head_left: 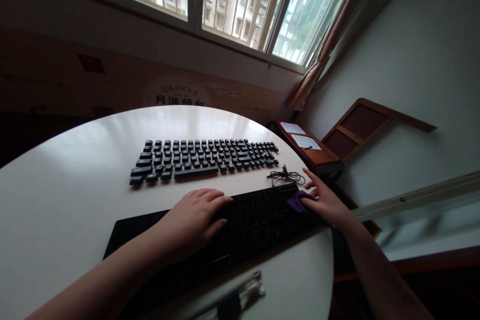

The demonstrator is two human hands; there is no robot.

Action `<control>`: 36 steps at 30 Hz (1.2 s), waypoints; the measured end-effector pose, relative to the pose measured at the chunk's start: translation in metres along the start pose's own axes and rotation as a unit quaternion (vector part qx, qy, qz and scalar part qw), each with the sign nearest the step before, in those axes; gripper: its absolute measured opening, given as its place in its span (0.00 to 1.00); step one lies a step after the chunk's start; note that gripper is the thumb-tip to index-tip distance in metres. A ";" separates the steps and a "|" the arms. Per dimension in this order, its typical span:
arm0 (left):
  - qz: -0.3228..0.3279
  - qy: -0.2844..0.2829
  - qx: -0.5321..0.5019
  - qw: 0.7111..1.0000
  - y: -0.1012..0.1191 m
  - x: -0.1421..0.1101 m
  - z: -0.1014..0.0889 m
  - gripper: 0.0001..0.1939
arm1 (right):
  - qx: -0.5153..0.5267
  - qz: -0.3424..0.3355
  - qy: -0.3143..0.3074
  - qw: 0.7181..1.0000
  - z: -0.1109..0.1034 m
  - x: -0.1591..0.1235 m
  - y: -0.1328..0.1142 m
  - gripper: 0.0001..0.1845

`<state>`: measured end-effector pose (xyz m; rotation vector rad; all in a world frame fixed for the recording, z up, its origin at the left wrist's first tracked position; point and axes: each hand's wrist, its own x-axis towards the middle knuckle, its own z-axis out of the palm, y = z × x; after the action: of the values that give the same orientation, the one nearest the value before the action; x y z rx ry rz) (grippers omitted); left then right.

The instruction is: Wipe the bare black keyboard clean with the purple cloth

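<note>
A black keyboard base (255, 220) with its keycaps off lies across the white round table. My left hand (200, 217) rests on the middle of it, fingers stretched along its far edge and thumb apart. At the base's right end, my right hand (324, 202) is closed on a purple cloth (298, 202), pinched between thumb and fingers against the base. Beyond the base, loose black keycaps (195, 155) stand in rows laid out like a keyboard. A coiled black cable (287, 175) sits by the base's far right corner.
Close to me on the table (56, 185) lies a clear, shiny item with a dark band (240, 297), partly cut off by the frame. The table's curved edge runs past my right hand. A wooden desk chair (318, 150) with papers stands beyond, near the window wall.
</note>
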<state>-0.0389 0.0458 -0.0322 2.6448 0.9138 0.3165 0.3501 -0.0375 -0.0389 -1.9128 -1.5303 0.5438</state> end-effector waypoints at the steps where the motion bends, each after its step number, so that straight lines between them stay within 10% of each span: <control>1: -0.001 -0.003 0.002 1.000 0.000 0.000 0.000 0.23 | -0.002 0.022 -0.002 1.000 -0.001 0.000 0.001 0.46; 8: -0.002 -0.012 0.006 1.000 0.003 0.002 -0.003 0.23 | 0.008 0.069 -0.032 0.997 -0.007 -0.002 0.011 0.16; 20: -0.006 -0.020 0.006 1.000 0.005 0.000 -0.005 0.23 | 0.208 -0.018 -0.149 0.967 -0.040 -0.035 -0.009 0.28; 24: -0.002 -0.011 0.002 1.000 0.004 0.001 -0.005 0.23 | 0.166 -0.072 -0.210 0.961 -0.044 -0.028 -0.013 0.18; 27: 0.000 -0.009 -0.001 1.000 0.004 0.001 -0.004 0.23 | 0.109 -0.085 -0.194 0.971 -0.034 -0.012 -0.016 0.02; 36: 0.007 0.008 -0.010 1.000 0.004 0.001 -0.005 0.22 | 0.031 -0.070 -0.128 0.989 -0.009 0.010 -0.019 0.07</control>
<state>-0.0376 0.0441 -0.0259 2.6356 0.8923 0.3481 0.3448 -0.0272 -0.0181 -1.7249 -1.7717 0.7884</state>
